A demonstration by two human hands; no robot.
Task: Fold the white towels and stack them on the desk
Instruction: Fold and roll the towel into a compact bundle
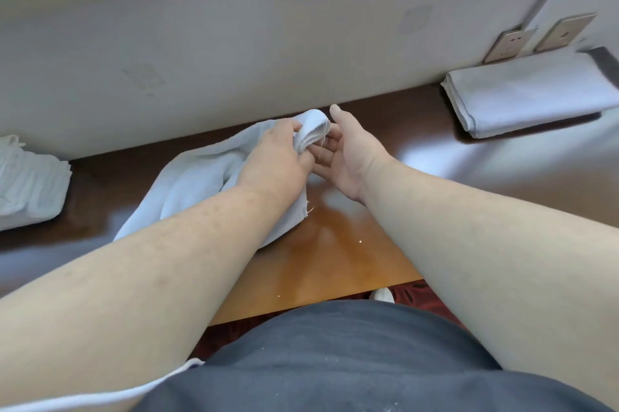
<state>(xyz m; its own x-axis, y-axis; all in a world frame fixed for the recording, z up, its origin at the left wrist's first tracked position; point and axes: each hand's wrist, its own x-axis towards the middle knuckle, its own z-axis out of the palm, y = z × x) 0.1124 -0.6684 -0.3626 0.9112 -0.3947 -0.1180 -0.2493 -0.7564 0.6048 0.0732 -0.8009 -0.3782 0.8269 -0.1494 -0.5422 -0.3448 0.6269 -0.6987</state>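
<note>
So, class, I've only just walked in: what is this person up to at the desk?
A person is working on a loose white towel lying on the wooden desk. The left hand grips a bunched corner of it, lifted off the surface, while the right hand is open beside that corner, fingers touching it. A folded towel already lies at the far right by the wall, and a rumpled pile of white cloth waits at the far left.

Bare forearms, dark grey top [351,361], thin white cord [100,393] across its left edge.
</note>
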